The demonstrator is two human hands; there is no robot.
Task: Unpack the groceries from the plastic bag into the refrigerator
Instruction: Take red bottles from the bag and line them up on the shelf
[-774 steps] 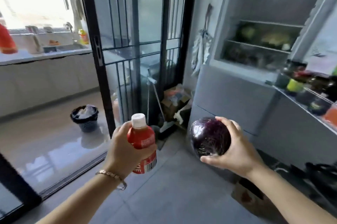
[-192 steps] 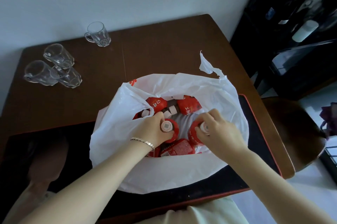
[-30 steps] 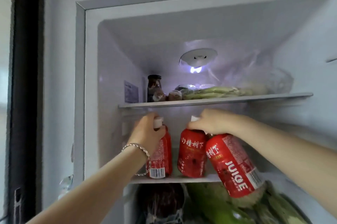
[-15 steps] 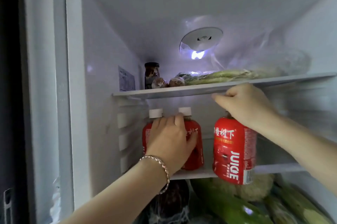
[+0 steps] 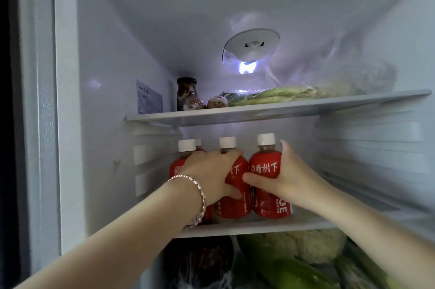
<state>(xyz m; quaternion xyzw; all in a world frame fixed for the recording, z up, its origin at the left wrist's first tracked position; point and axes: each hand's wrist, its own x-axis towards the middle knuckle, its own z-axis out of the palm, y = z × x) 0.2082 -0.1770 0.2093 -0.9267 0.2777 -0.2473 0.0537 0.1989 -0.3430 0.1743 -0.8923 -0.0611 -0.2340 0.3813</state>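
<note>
Several red juice bottles with white caps stand on the refrigerator's middle shelf (image 5: 259, 227). My right hand (image 5: 286, 179) grips the rightmost bottle (image 5: 264, 168) around its body, thumb in front, and the bottle stands upright on the shelf. My left hand (image 5: 209, 174), with a bracelet at the wrist, wraps over the middle bottle (image 5: 235, 204) beside it. Another bottle (image 5: 175, 168) stands at the left, with one more cap visible behind it. The plastic bag is out of view.
The upper shelf (image 5: 270, 109) holds a dark jar (image 5: 187, 92), small wrapped items and bagged greens (image 5: 282, 95). Below the middle shelf lie a cauliflower (image 5: 306, 245), green vegetables and a dark purple cabbage (image 5: 200, 262). The middle shelf's right half shows bare.
My right hand has set its bottle down upright on the shelf beside the others and shifted from the cap to the body. My left hand moved onto the middle bottle.
</note>
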